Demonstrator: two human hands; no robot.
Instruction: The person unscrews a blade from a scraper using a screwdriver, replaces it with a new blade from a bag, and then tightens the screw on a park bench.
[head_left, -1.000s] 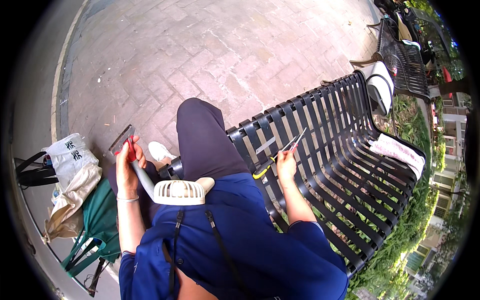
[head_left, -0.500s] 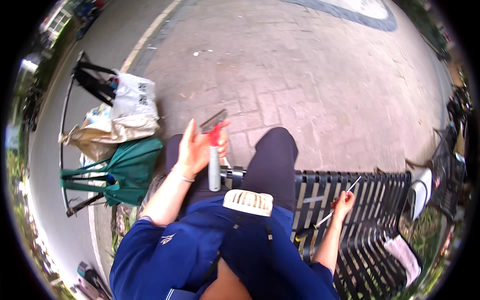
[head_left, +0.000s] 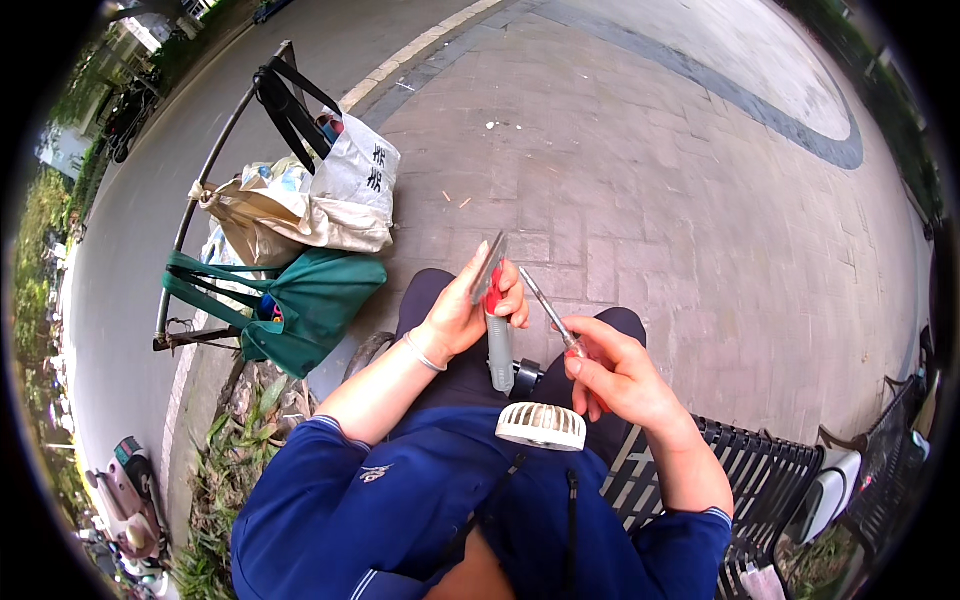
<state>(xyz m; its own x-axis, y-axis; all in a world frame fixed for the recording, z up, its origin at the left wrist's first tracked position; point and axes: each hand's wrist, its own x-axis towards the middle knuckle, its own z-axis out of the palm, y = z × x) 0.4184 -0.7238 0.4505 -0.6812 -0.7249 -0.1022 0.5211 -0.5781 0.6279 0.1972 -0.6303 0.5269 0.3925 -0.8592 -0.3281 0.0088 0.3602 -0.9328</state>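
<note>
A: What is gripped?
B: A grey-and-red tool [head_left: 494, 305] is clasped by the left hand [head_left: 470, 310]; a screwdriver [head_left: 548, 312] is pinched by the right hand [head_left: 620, 375], above the lap.
A: The bags?
B: The white bag [head_left: 345, 190] looks stuffed; the green bag's [head_left: 315, 300] contents are hidden.

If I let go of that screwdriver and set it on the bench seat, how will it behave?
The screwdriver in the right hand has a thin, straight metal shaft, so it is probably stiff and light. Its round, slim shape would likely roll. The bench seat is made of open slats, so it may well slip through a gap.
</note>
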